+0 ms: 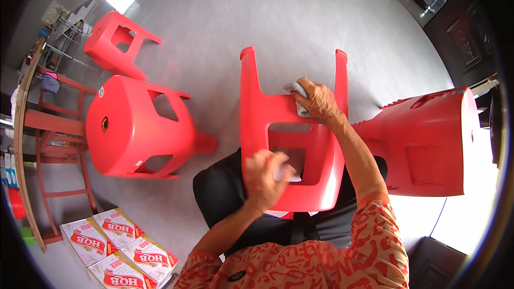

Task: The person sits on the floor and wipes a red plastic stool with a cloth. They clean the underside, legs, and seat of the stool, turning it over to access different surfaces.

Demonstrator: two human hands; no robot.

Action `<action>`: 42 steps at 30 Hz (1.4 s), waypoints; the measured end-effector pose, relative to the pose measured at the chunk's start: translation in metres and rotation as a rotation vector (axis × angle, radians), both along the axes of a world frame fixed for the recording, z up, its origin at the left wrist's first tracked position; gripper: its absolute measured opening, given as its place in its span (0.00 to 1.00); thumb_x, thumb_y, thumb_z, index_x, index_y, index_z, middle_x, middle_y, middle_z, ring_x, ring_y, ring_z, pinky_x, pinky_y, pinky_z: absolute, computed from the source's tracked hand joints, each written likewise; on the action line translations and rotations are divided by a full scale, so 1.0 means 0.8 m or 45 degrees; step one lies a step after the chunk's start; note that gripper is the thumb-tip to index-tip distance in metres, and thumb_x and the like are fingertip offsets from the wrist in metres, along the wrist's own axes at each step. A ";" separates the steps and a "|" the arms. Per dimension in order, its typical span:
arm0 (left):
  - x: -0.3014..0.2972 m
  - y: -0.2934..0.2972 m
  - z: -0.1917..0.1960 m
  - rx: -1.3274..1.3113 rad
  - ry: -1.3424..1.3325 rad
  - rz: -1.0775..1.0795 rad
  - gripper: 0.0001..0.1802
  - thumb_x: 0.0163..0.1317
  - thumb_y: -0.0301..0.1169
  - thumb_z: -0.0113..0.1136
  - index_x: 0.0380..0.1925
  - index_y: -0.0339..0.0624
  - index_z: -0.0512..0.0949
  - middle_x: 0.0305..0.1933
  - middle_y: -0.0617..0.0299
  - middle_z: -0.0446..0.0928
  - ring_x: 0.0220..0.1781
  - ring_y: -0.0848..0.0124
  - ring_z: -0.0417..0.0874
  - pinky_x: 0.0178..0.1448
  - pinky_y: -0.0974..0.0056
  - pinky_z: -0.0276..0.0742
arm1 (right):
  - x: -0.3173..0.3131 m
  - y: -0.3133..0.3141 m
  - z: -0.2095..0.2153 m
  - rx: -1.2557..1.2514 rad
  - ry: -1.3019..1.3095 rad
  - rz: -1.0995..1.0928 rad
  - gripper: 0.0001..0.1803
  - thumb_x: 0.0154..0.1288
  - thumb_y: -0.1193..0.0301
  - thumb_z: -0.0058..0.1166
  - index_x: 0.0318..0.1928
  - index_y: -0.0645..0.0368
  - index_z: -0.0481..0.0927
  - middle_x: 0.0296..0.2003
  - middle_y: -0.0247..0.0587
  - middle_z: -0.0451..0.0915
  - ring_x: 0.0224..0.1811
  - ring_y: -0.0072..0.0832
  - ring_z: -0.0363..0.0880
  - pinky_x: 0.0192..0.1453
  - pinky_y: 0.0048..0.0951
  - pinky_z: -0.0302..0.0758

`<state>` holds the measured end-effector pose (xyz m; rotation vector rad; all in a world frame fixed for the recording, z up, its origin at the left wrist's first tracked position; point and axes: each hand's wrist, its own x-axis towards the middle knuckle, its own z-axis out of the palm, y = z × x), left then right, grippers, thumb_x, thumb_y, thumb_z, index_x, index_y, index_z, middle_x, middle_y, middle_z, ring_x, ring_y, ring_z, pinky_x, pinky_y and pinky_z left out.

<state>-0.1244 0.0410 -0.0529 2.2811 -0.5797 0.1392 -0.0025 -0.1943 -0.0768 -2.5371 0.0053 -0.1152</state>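
A red plastic stool [255, 112] lies tipped across my lap, its legs pointing away from me and its seat end near my body. My right hand [318, 100] is closed on a grey cloth [296, 88] and presses it against the stool's side, above the opening, near the right leg. My left hand [266, 176] is over the near left part of the stool, beside that opening. Motion blurs its fingers, so whether it grips the stool's edge is unclear.
To the left, a red stool [120, 123] lies on its side, with another stool [112, 43] beyond it. Stacked red stools [428, 144] lie close on my right. Printed cartons [118, 225] sit at lower left, near a wooden table [24, 128] and a red chair [59, 120].
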 end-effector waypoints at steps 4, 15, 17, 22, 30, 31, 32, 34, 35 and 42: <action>0.031 0.037 -0.089 -0.022 0.291 0.850 0.29 0.64 0.50 0.56 0.56 0.39 0.72 0.54 0.48 0.74 0.58 0.47 0.70 0.65 0.47 0.59 | 0.007 -0.007 0.001 0.160 0.059 0.034 0.19 0.63 0.52 0.57 0.45 0.52 0.77 0.30 0.51 0.83 0.35 0.51 0.82 0.39 0.47 0.78; 0.044 0.026 -0.091 -0.799 1.364 0.441 0.32 0.66 0.58 0.53 0.39 0.33 0.76 0.37 0.62 0.76 0.40 0.74 0.74 0.44 0.67 0.71 | -0.030 -0.082 -0.029 0.457 -0.114 -0.343 0.18 0.63 0.61 0.59 0.48 0.57 0.76 0.37 0.53 0.81 0.38 0.48 0.81 0.41 0.42 0.77; 0.041 0.011 -0.091 -0.691 1.237 0.455 0.34 0.65 0.59 0.54 0.18 0.36 0.72 0.20 0.68 0.68 0.26 0.79 0.66 0.30 0.68 0.64 | -0.047 -0.069 -0.029 0.580 -0.262 -0.408 0.18 0.62 0.66 0.59 0.50 0.58 0.75 0.40 0.53 0.79 0.40 0.48 0.80 0.43 0.41 0.76; 0.024 -0.009 -0.080 -0.622 1.101 0.379 0.33 0.67 0.54 0.55 0.15 0.36 0.67 0.17 0.68 0.61 0.23 0.78 0.61 0.28 0.66 0.61 | -0.085 0.028 0.024 0.083 -0.354 0.050 0.33 0.43 0.73 0.64 0.55 0.54 0.73 0.59 0.57 0.65 0.62 0.55 0.64 0.63 0.52 0.66; 0.009 -0.006 -0.072 -0.421 1.113 0.375 0.32 0.67 0.57 0.53 0.27 0.34 0.77 0.19 0.62 0.72 0.26 0.74 0.72 0.33 0.65 0.69 | -0.015 0.015 0.037 -0.101 -0.464 0.103 0.22 0.52 0.72 0.62 0.50 0.53 0.78 0.59 0.45 0.70 0.67 0.51 0.63 0.63 0.49 0.65; 0.010 -0.006 -0.072 -0.457 1.114 0.355 0.32 0.67 0.57 0.53 0.27 0.34 0.77 0.20 0.62 0.72 0.26 0.74 0.71 0.33 0.65 0.69 | 0.001 0.010 0.036 -0.107 -0.475 0.087 0.21 0.53 0.72 0.61 0.50 0.53 0.79 0.59 0.45 0.70 0.67 0.50 0.63 0.63 0.49 0.65; 0.008 -0.006 -0.072 -0.490 1.118 0.337 0.32 0.67 0.58 0.52 0.27 0.34 0.77 0.20 0.62 0.72 0.26 0.74 0.71 0.33 0.65 0.69 | 0.017 0.004 0.031 -0.085 -0.498 0.078 0.20 0.54 0.72 0.61 0.50 0.53 0.79 0.60 0.45 0.69 0.67 0.50 0.63 0.63 0.48 0.66; 0.009 -0.006 -0.065 -0.513 1.159 0.314 0.33 0.66 0.59 0.52 0.28 0.34 0.77 0.21 0.64 0.72 0.26 0.75 0.70 0.33 0.65 0.68 | 0.050 -0.008 0.024 -0.164 -0.525 0.019 0.20 0.54 0.71 0.61 0.50 0.52 0.80 0.60 0.45 0.69 0.67 0.49 0.63 0.62 0.48 0.66; 0.009 -0.006 -0.062 -0.527 1.176 0.310 0.32 0.66 0.58 0.53 0.28 0.34 0.77 0.21 0.64 0.72 0.26 0.75 0.70 0.33 0.66 0.68 | 0.066 -0.012 0.022 -0.201 -0.536 -0.008 0.20 0.54 0.71 0.61 0.50 0.52 0.80 0.61 0.45 0.69 0.67 0.48 0.62 0.62 0.47 0.67; 0.006 -0.017 -0.055 -0.664 1.141 0.323 0.31 0.66 0.57 0.54 0.31 0.33 0.77 0.23 0.67 0.70 0.29 0.78 0.68 0.34 0.66 0.67 | 0.123 -0.019 0.019 -0.342 -0.601 -0.204 0.17 0.55 0.66 0.61 0.47 0.39 0.80 0.50 0.36 0.73 0.60 0.39 0.69 0.55 0.48 0.73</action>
